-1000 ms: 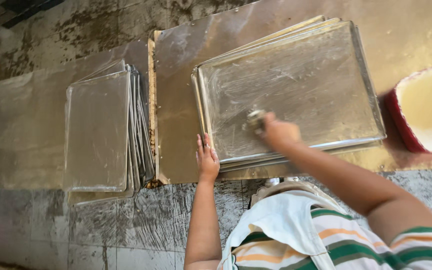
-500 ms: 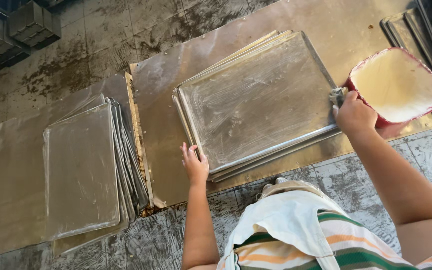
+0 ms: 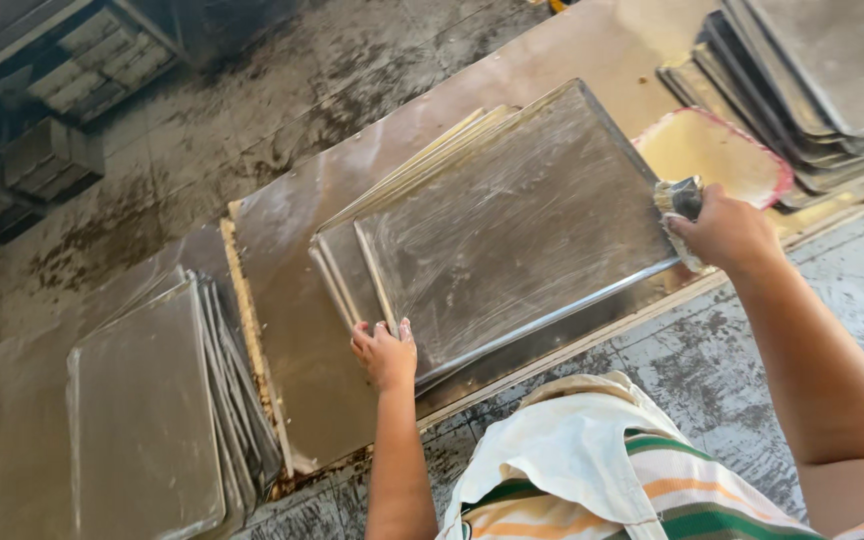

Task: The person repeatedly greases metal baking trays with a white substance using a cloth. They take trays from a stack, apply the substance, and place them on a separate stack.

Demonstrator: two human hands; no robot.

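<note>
The left hand (image 3: 386,352) presses its fingers on the near corner of the top metal baking tray (image 3: 512,225), which lies on a fanned stack on the steel counter (image 3: 292,400). The right hand (image 3: 724,230) is clenched around a greasy rag (image 3: 680,198) at the tray's right edge, beside the red-rimmed bowl (image 3: 712,150). Judging by the slick film, the unevenly stacked trays could slide off toward the person, or the bowl get knocked.

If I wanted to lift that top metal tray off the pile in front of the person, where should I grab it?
Probably by the raised rim of the top tray at its near left corner, where the left hand already rests. That edge overhangs the trays beneath and faces the person, so fingers could hook under it from the near side. The right hand, holding a rag, sits at the opposite edge, a second grip for balance.
</note>
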